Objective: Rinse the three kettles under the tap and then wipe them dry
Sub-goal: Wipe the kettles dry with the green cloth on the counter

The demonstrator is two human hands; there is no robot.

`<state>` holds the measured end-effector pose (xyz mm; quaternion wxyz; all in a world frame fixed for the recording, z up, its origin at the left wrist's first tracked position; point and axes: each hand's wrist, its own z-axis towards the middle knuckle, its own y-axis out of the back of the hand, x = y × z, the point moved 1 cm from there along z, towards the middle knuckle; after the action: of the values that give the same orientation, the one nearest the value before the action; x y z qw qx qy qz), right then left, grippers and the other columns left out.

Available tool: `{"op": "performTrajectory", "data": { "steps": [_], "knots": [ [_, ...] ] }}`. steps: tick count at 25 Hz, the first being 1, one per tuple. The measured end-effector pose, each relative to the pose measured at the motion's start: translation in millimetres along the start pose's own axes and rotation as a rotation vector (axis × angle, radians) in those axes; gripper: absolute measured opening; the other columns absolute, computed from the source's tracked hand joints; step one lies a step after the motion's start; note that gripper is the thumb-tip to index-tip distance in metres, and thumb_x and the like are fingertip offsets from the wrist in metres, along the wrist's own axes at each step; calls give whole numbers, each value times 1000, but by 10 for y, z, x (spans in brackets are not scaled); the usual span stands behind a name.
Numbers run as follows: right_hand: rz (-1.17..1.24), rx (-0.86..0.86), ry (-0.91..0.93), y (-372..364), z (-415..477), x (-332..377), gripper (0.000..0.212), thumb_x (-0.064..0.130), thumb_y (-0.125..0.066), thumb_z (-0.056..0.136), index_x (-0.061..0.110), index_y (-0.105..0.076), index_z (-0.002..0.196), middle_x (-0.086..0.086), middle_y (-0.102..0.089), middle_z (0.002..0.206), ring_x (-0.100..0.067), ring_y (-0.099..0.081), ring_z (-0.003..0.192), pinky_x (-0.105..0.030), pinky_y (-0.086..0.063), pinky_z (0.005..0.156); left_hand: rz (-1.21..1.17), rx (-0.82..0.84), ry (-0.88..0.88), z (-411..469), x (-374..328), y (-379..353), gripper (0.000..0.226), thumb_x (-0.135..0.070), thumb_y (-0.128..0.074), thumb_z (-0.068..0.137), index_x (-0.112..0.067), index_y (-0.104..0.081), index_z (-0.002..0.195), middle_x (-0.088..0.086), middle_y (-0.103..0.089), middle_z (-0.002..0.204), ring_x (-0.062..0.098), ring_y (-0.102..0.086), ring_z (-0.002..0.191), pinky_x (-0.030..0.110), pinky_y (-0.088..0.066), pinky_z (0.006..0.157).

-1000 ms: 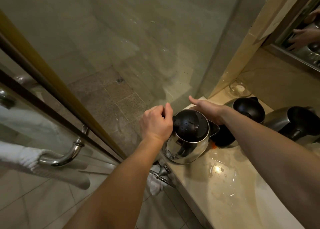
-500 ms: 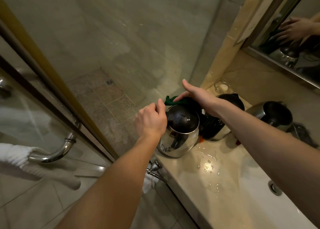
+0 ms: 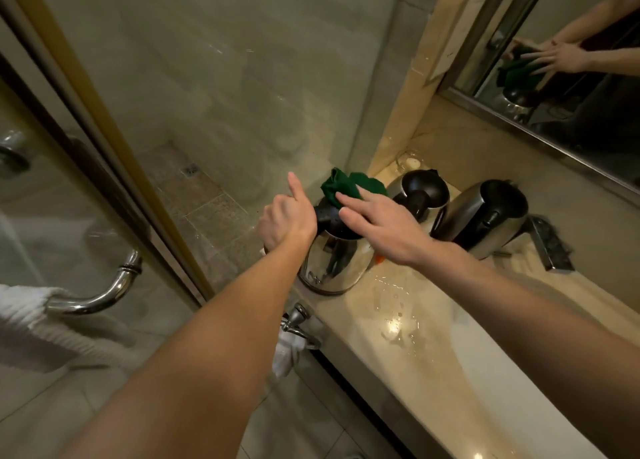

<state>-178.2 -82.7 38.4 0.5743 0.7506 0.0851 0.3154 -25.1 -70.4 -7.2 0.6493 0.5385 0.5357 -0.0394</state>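
Three steel kettles with black lids stand on the marble counter (image 3: 433, 323). The nearest kettle (image 3: 332, 264) is at the counter's left end, the second kettle (image 3: 422, 188) behind it, and the third kettle (image 3: 485, 216) to the right. My left hand (image 3: 287, 219) wraps the nearest kettle's left side near its top, thumb raised. My right hand (image 3: 381, 226) presses a dark green cloth (image 3: 349, 184) onto that kettle's lid with spread fingers. The lid is mostly hidden by the cloth and hands.
A glass shower door with a chrome handle (image 3: 104, 295) and a white towel (image 3: 20, 306) stands to the left. Water pools (image 3: 394, 320) on the counter in front of the kettles. A white basin (image 3: 502, 389), a dark tray (image 3: 550, 247), a small glass (image 3: 410, 162) and a mirror (image 3: 571, 77) lie right.
My right hand has brought the green cloth over from behind and now presses it onto the nearest kettle's lid. My left thumb has lifted off the lid.
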Motion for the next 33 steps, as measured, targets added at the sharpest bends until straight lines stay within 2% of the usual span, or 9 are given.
{"op": "performTrajectory", "data": {
  "steps": [6,12,16,20,22,24,27,30,33],
  "knots": [
    [-271,0,45,-250,-302,121,64,64,-20,97,34,-26,153,4,1,165,-27,-30,141,-43,-37,109,25,-8,-75,-31,27,16,82,-55,-11,103,2,-70,94,25,-69,103,38,-65,97,43,-46,85],
    [-86,-33,-28,-150,-9,98,60,62,-24,98,35,-31,151,2,-5,165,-25,-22,147,-43,-25,116,27,6,-86,-13,43,23,79,-56,-15,103,1,-70,97,24,-69,105,38,-64,98,44,-47,87],
    [-208,-66,9,-225,-212,141,65,59,-26,99,26,-24,155,-2,-7,165,-24,-22,147,-40,-27,114,45,-26,-88,-20,39,1,78,-56,-16,103,-1,-70,94,23,-70,100,38,-65,94,43,-48,82],
    [-316,-45,70,-254,-586,19,65,57,-25,99,19,-35,151,-2,-9,165,-21,-29,142,-33,-34,109,57,-48,-93,-54,11,5,74,-49,-17,105,2,-69,93,23,-70,98,38,-65,95,40,-42,76],
    [-264,-58,1,-323,-735,-69,64,55,-27,100,17,-34,151,-1,-7,165,-19,-25,145,-34,-33,111,51,-53,-73,-99,4,-15,74,-48,-17,105,2,-70,94,24,-70,99,39,-66,96,43,-46,81],
    [-143,-110,-116,-402,-870,-171,66,57,-26,99,18,-30,153,0,-6,165,-17,-16,148,-35,-24,117,33,-62,-48,-159,-9,-37,74,-49,-17,105,3,-70,97,25,-70,102,40,-65,99,45,-47,87],
    [62,-210,-238,-441,-995,-308,65,55,-28,99,18,-32,152,0,-13,164,-14,-13,149,-36,-17,121,22,-53,-22,-223,-36,-37,73,-49,-17,105,3,-69,105,25,-69,109,40,-63,106,45,-45,90],
    [224,-274,-339,-439,-997,-370,58,46,-35,102,15,-36,151,0,-23,160,-15,-21,147,-32,-19,118,38,-21,-10,-291,-78,-9,73,-48,-16,106,3,-67,111,24,-67,116,40,-61,112,44,-43,93],
    [405,-362,-464,-399,-952,-431,58,47,-36,102,12,-41,148,-5,-34,151,-21,-34,138,-39,-28,117,38,49,2,-282,-62,15,74,-52,-15,105,2,-66,113,19,-67,111,37,-61,110,42,-43,89]
  ]
}}
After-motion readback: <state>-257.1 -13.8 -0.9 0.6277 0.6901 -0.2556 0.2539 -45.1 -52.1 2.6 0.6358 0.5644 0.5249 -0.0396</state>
